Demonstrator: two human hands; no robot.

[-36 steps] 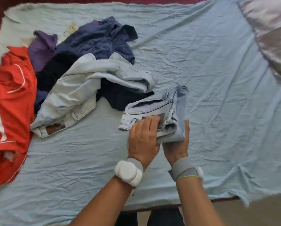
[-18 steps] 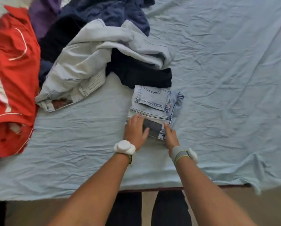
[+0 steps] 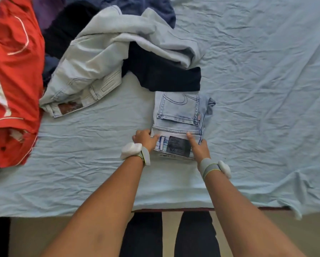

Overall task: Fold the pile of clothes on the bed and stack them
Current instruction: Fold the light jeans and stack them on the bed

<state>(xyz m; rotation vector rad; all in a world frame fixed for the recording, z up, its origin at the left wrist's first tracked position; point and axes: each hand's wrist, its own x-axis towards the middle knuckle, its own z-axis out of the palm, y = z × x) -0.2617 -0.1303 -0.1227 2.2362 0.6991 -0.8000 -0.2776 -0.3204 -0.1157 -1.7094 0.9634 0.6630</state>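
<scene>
A folded pair of light-blue jeans (image 3: 179, 115) lies flat on the bed near the front edge, back pocket and dark waistband patch facing up. My left hand (image 3: 145, 139) grips the left edge of its waistband end, fingers curled against the fold. My right hand (image 3: 197, 145) holds the right corner, thumb on top and fingers round the side. The unfolded pile sits behind and to the left: a second pair of pale jeans (image 3: 99, 58), a black garment (image 3: 166, 75), navy cloth (image 3: 151, 6) and a red shirt (image 3: 12, 75).
A wrinkled light-blue sheet (image 3: 266, 89) covers the bed, with open sheet to the right of the folded jeans. The bed's front edge (image 3: 192, 209) runs just before my legs. Both wrists wear grey bands with white pods.
The folded jeans went from lifted in my hands to lying flat on the sheet. My hands moved from on top of the waistband to its left and right edges.
</scene>
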